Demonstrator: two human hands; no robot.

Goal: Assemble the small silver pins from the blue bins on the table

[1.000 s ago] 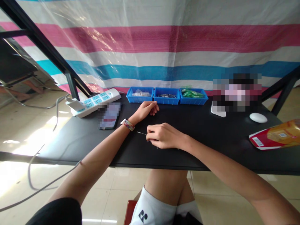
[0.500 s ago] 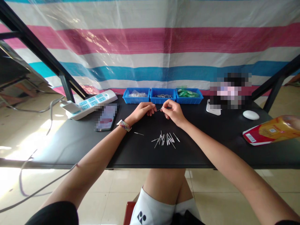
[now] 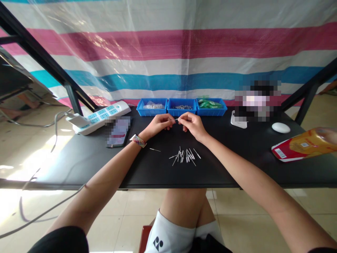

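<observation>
Both of my hands meet in front of the middle blue bin. Between their fingertips is a thin silver blind rivet (image 3: 176,119), lying roughly level. My right hand (image 3: 193,125) pinches its right end. The left tip of the rivet reaches the closed fingers of my left hand (image 3: 160,124); anything small in that pinch is hidden. Nearer me on the black table lies a loose pile of several blind rivets (image 3: 187,155). One single rivet (image 3: 155,150) lies apart from them, below my left wrist.
Three blue bins stand in a row: small clear pieces in the left bin (image 3: 152,112), rivets in the middle bin (image 3: 181,112), green packets in the right bin (image 3: 212,112). A power strip (image 3: 105,116) and phone (image 3: 119,131) lie left; a white mouse (image 3: 281,128) and red-gold container (image 3: 302,144) right.
My hands have come closer together, the right moving slightly left. The rivet's tip now meets my left fingers. The whole view has shifted slightly.
</observation>
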